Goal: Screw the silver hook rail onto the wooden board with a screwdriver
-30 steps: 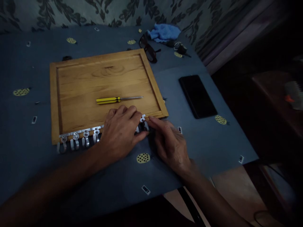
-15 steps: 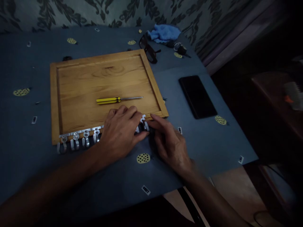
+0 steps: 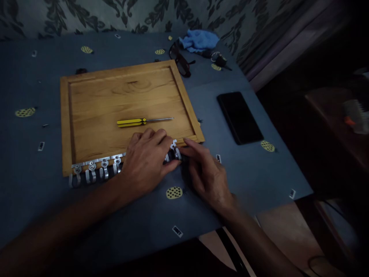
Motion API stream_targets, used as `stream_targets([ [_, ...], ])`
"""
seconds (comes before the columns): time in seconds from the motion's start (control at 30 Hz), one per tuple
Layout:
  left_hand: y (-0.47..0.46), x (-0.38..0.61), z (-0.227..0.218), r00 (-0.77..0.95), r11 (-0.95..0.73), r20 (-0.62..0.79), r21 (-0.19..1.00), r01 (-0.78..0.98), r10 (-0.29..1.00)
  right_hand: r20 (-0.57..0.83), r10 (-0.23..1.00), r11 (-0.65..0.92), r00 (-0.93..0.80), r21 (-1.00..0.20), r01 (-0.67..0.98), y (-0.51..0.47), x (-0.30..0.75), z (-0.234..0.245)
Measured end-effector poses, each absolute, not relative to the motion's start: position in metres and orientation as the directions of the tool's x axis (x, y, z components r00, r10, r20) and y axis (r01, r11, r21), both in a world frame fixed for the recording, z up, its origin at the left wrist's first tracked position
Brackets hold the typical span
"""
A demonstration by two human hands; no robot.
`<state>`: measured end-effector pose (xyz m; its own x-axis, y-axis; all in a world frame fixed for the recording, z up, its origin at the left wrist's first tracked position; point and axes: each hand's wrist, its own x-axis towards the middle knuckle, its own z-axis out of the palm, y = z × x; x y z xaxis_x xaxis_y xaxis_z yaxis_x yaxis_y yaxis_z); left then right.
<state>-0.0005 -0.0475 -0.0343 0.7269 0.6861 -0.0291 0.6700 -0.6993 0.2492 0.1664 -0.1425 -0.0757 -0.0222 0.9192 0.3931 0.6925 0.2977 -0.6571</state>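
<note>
A metal hook rail (image 3: 104, 163) with several silver double hooks lies along the near edge of a framed wooden board (image 3: 65, 127). My left hand (image 3: 147, 159) is closed over the rail right of its middle and hides that stretch, its thumb below the near edge. My right hand (image 3: 209, 175) is closed at the rail's right end, its fingers bent against the last hook; the exact contact is partly hidden. A screwdriver (image 3: 132, 122) with a yellow and black handle rests on the board beyond my left hand, its shaft pointing right.
On the blue patterned tablecloth (image 3: 253, 169), a black phone (image 3: 240, 117) lies right of the board. Sunglasses (image 3: 183, 63), a blue cloth (image 3: 198, 40) and keys (image 3: 219, 60) are at the far right. A small screw-like piece (image 3: 45, 125) lies left of the board.
Both hands stay in place on the hook rail. The whole view has shifted very slightly; nothing else has visibly moved.
</note>
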Motion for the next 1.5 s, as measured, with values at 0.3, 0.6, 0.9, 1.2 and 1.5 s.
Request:
stream_targets([
  [0.3,-0.0479,0.0002,-0.0325,0.722,-0.692,-0.047,0.246,0.678,0.691,0.407,0.912,0.310,-0.050,-0.604,0.734,-0.1419,0.1661,-0.0789],
  [0.6,-0.0484,0.0004,-0.0347,0.720,-0.694,-0.029,0.244,0.678,0.693,0.431,0.900,0.329,-0.065,-0.573,0.751,-0.1405,0.1656,-0.0789],
  [0.9,-0.0483,0.0004,-0.0329,0.719,-0.689,-0.046,0.249,0.680,0.693,0.448,0.891,0.345,-0.065,-0.577,0.741,-0.1406,0.1650,-0.0785],
  [1.2,-0.0480,-0.0008,-0.0337,0.725,-0.696,-0.034,0.251,0.672,0.688,0.450,0.890,0.346,-0.071,-0.566,0.749,-0.1410,0.1654,-0.0779],
  [1.5,-0.0488,-0.0011,-0.0338,0.727,-0.703,-0.007,0.251,0.665,0.686,0.426,0.903,0.322,-0.055,-0.587,0.743,-0.1415,0.1648,-0.0777],
])
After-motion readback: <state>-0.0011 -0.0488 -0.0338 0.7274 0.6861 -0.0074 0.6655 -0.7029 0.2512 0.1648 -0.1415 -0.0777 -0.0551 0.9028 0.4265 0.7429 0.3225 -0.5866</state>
